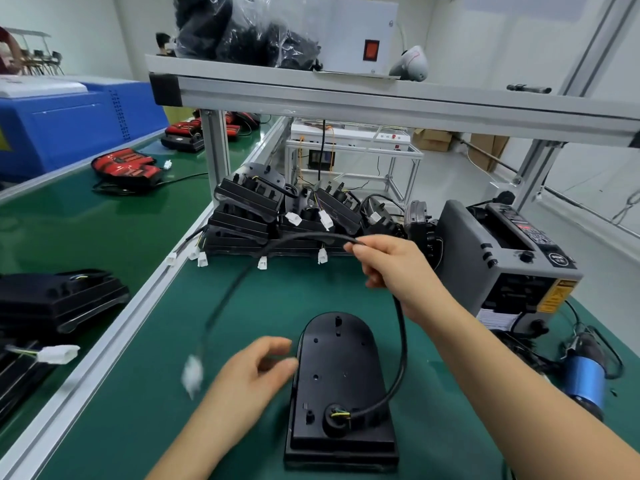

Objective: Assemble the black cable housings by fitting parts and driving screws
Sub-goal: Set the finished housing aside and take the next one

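Black housing point(341, 386) flat on mat, cable point(400, 341) looped upward

Grey tape dispenser point(465, 247), blue machine point(69, 129)

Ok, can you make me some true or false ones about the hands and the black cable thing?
1. The right hand pinches the cable. True.
2. The housing lies on a red mat. False: the mat is green.
3. The cable's plug is white. True.
4. The left hand holds the plug. False: it sits by the housing, and the plug dangles clear of it.
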Available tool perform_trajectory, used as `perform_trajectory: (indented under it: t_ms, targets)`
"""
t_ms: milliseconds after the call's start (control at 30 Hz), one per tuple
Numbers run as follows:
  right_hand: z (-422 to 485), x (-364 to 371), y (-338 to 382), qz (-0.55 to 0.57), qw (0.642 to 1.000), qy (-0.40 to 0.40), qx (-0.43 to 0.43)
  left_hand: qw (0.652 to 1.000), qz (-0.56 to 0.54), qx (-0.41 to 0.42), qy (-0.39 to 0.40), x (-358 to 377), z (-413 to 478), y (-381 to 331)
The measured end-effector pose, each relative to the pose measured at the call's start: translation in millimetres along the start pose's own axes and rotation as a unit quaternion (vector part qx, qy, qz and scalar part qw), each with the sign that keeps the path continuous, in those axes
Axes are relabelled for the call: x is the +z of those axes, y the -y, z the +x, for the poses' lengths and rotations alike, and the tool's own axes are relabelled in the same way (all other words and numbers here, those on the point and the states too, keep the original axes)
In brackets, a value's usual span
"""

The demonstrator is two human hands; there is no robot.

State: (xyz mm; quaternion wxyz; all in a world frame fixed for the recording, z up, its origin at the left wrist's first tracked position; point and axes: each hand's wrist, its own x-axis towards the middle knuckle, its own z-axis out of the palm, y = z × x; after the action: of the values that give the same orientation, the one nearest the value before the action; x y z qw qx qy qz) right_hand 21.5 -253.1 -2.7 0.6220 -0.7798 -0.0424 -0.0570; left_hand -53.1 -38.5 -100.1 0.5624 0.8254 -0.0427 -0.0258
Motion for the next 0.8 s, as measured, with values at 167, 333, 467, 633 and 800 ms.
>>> perform_trajectory:
  t_ms: [167,333,467,633,800]
  targets:
    - [-28,-35,-28,-0.109,0.988,-0.034,0.104,0.992,-0.102,-0.046,-0.065,-7,8,-3]
    - [-45,-56,-67,-0.235,0.948,0.003,0.214,1.0,-0.009,-0.003,0.003,-7,-1,-12]
    - [-57,-55,-85,-0.353,0.911,0.046,0.206,0.994,0.032,0.085,0.054,1,-21,-21]
    - [-88,-50,-79,-0.447,0.891,0.011,0.076,0.98,0.083,0.131,0.121,16,-39,-22]
    - [-139,-33,-44,-0.286,0.954,0.078,-0.05,0.972,0.127,0.179,0.088,31,-43,-23]
